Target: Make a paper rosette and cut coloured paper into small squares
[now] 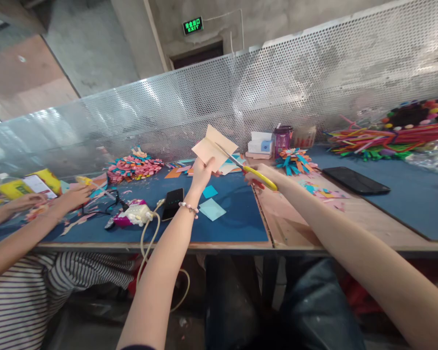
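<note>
My left hand [203, 172] pinches a cream sheet of paper [209, 149] by its lower edge, thumb on top, above the blue mat. The paper is partly split along its middle, with two flaps standing apart. In my right hand [264, 175] is a pair of yellow-handled scissors [257, 177]. Their blades reach up and left to the paper at the cut. Below my left hand, a pale blue paper square [212, 209] and a smaller bright blue paper piece [210, 191] lie on the mat.
A black phone [173, 204] and a power strip [135, 214] with cables lie left. Paper-strip bundles [135, 165], a tissue box [260, 146] and a purple cup [282, 140] stand behind. Right are a black tablet [355, 180] and pipe cleaners [375, 138]. A co-worker's hands [75, 194] work far left.
</note>
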A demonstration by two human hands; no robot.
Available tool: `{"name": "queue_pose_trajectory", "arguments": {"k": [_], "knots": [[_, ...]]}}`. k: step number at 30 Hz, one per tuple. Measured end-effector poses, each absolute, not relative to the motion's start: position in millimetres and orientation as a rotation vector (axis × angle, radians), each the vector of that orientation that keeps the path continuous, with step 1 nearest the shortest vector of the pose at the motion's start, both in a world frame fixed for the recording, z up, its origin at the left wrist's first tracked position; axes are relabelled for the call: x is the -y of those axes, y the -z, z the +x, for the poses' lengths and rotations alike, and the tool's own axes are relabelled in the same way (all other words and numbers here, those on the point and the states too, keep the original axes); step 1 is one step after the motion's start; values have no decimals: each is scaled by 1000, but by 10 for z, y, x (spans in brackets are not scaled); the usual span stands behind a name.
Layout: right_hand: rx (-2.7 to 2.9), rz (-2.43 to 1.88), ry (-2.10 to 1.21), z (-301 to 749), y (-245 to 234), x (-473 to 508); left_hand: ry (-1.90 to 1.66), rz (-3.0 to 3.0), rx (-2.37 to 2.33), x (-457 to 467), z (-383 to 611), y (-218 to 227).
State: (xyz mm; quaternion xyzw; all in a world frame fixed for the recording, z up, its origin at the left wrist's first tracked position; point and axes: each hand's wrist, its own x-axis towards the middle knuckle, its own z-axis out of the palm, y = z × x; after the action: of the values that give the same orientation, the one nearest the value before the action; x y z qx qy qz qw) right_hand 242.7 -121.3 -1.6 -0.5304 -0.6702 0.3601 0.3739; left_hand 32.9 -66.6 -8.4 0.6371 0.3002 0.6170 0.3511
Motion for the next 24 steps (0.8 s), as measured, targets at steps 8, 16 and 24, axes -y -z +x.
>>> {"name": "queue_pose_trajectory", "arguments": {"k": [8,16,24], "knots": [[1777,-1341,-956,2438,-38,1289,-1589,1540,-799,696,353,73],[1751,-1359,-984,2435,-35,1284,-1549,1650,-725,662,352,104],[1763,-1384,-913,2444,12,1243,-1523,1625,-773,681,369,106]]}}
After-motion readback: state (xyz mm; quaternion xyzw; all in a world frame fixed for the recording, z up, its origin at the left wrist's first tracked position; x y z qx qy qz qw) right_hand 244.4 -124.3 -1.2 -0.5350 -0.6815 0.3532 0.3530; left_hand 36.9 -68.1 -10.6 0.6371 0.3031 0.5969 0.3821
